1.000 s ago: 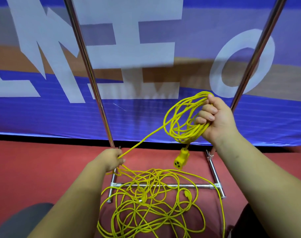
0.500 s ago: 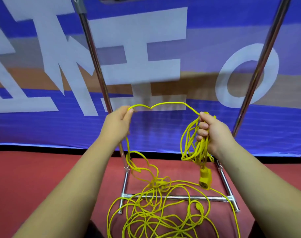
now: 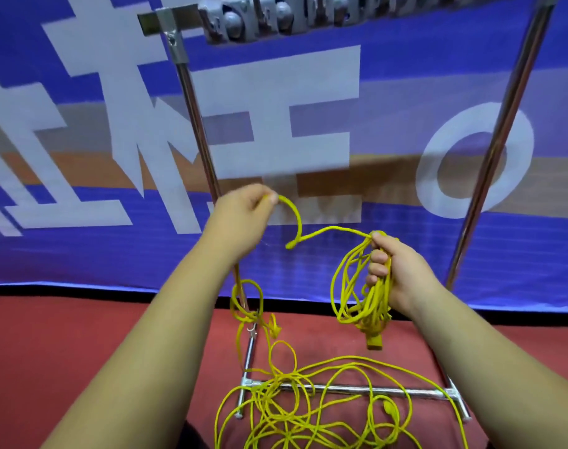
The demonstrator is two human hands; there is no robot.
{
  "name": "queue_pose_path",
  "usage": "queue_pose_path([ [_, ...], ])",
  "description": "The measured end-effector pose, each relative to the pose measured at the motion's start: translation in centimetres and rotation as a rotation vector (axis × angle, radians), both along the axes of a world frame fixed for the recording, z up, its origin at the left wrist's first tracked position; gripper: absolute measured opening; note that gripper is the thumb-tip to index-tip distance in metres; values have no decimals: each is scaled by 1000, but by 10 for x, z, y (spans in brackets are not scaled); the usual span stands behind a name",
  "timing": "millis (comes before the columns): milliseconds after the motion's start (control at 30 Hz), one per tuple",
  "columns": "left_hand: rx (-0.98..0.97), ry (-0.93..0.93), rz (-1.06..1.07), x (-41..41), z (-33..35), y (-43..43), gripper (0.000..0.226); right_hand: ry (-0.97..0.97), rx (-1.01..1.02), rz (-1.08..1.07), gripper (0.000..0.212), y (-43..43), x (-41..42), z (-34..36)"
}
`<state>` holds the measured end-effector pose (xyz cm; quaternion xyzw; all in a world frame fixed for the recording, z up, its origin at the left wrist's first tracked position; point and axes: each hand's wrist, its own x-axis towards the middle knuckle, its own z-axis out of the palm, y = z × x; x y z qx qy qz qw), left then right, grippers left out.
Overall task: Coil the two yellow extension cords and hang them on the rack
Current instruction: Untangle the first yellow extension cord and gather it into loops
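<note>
My right hand (image 3: 397, 273) grips the coil (image 3: 347, 286) so its loops do not fall apart; my left hand (image 3: 240, 218) pinches the cord (image 3: 334, 228) to feed another loop, the rest lies tangled near the rack (image 3: 357, 388)

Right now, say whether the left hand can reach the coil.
Probably yes: only open air and slack extension cord lie between the left hand and the coil the right hand grips.

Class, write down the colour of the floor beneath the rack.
Red; the floor shows best in the head view.
</note>
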<state>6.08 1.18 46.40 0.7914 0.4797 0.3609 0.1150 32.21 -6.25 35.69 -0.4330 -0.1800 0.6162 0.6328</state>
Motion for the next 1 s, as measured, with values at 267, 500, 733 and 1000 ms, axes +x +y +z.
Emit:
queue_pose_path([
  [267,-303,259,-377,-1,-95,-45,17,-45,-7,25,16,5,0,-2],
  [500,-316,118,-544,23,-106,-58,20,-252,-164,440,22,-7,-33,-17],
  [733,-424,96,-258,25,-120,-50,60,-373,-229,637,18,-17,-54,-28],
  [1000,-864,127,-515,-12,-151,-42,45,-432,-166,671,19,-18,-30,-4],
])
